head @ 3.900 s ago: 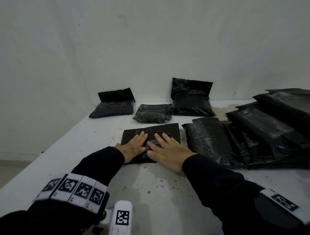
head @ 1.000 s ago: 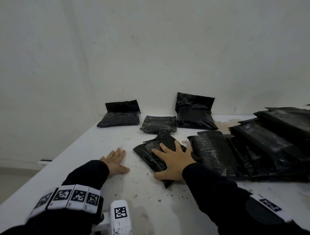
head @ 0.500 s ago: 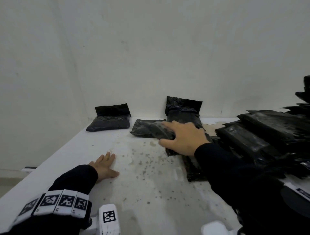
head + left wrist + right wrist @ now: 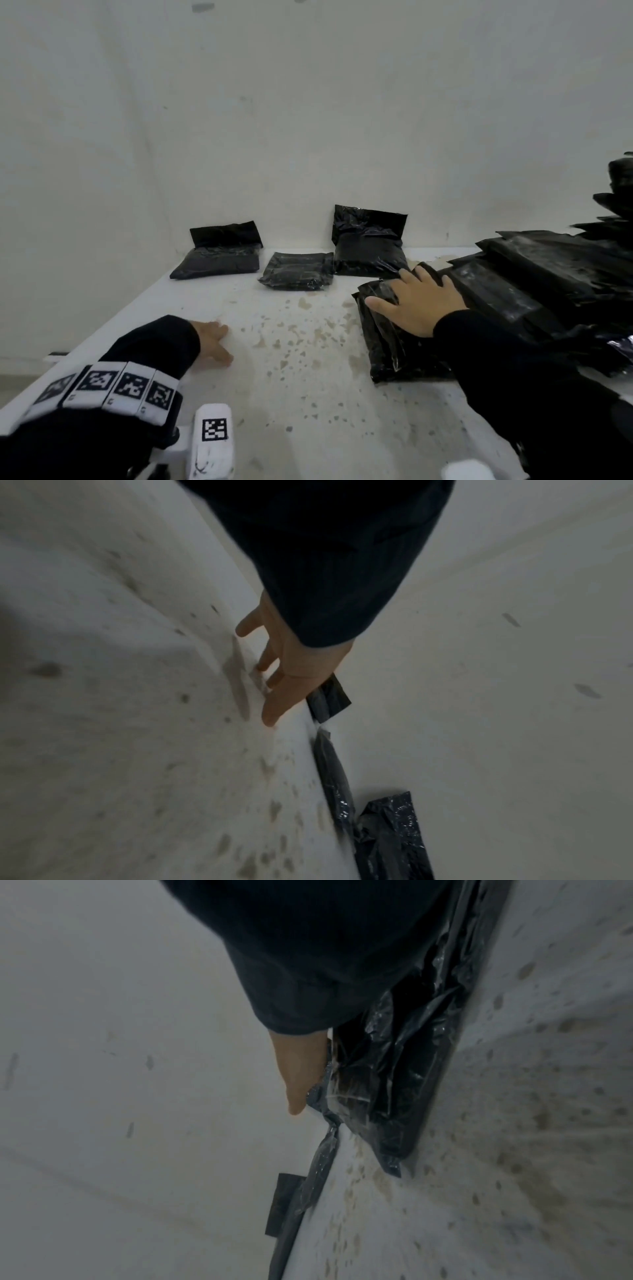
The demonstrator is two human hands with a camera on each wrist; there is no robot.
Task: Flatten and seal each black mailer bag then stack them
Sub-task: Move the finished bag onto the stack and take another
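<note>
table (image 4: 308,394) bare; mailer (image 4: 380,329) now stacked

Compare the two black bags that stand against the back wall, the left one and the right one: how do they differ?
The left bag lies lower and wider, while the right bag looks taller and bulkier. The left bag's upright flap is smooth; the right bag's flap is crinkled and shinier. The left bag stands apart from the small flat bag, whereas the right bag looks to touch it. Both are black with the top flap up against the wall.
</note>
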